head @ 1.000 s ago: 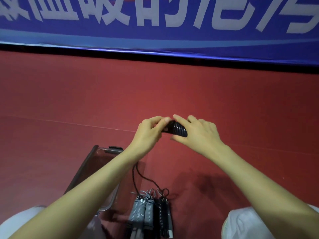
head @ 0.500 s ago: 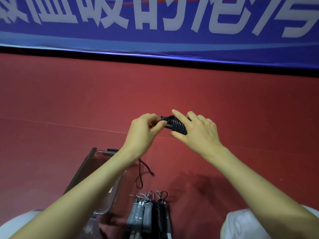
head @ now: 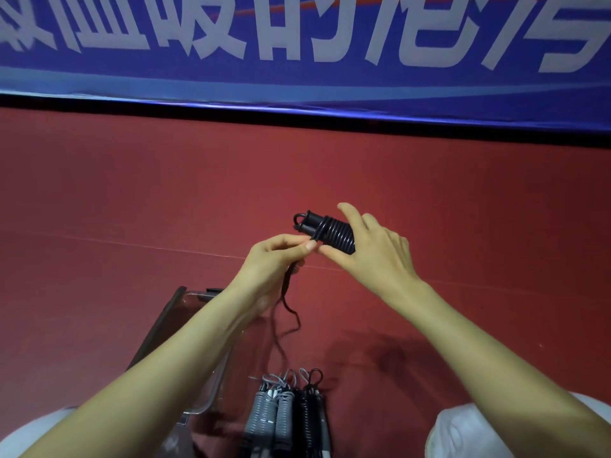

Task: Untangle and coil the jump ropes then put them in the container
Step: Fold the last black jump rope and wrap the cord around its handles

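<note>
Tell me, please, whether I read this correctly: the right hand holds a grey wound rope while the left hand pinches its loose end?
Not quite. The rope in the right hand is black, not grey, as the head view shows. The rest stands: it is wound, and the left hand pinches its loose end.

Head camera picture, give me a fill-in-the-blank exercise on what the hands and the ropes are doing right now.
1. The right hand grips a wound jump rope whose colour is ___.
2. The left hand pinches its loose cord above a floor coloured ___.
3. Lower down, beside the black coiled ropes, lie other coiled ropes coloured ___.
4. The banner behind has white characters on ___.
Missing words: black; red; grey; blue.
</note>
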Demonstrator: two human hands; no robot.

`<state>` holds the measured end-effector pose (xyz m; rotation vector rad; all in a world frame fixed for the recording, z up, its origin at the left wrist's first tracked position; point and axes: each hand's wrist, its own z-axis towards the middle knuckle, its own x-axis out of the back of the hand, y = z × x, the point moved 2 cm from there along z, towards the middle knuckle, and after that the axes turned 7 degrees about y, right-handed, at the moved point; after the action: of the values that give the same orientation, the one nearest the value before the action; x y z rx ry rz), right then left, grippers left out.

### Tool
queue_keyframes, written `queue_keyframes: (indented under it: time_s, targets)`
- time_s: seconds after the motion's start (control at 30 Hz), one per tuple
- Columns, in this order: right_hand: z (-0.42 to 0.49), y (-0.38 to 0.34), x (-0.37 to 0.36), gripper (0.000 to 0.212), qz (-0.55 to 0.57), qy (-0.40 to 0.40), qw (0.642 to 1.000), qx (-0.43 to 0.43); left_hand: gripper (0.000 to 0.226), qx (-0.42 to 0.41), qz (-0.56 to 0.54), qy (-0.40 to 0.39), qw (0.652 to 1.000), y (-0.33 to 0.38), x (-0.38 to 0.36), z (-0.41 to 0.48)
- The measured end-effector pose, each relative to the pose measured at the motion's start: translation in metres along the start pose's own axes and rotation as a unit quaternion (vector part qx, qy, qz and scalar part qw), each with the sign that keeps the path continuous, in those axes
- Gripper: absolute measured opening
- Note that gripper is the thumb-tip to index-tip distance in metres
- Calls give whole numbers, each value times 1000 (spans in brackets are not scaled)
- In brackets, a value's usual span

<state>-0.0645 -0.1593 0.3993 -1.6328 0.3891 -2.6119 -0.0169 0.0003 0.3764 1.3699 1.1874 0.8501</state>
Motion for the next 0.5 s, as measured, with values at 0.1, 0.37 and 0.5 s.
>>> queue_keyframes:
  time_s: [0.1, 0.37, 0.5]
  targets:
    - [1, -1, 5, 79, 70, -23, 997, -8, 19, 18, -7, -31, 999, -3, 3, 5]
    - [-3, 6, 1, 64, 308, -101, 945, -31, 33, -27, -55, -154, 986, -2, -1, 3]
    - [-5, 4, -5, 52, 306, -72, 949, -6, 31, -31, -33, -139, 989, -5, -4, 2]
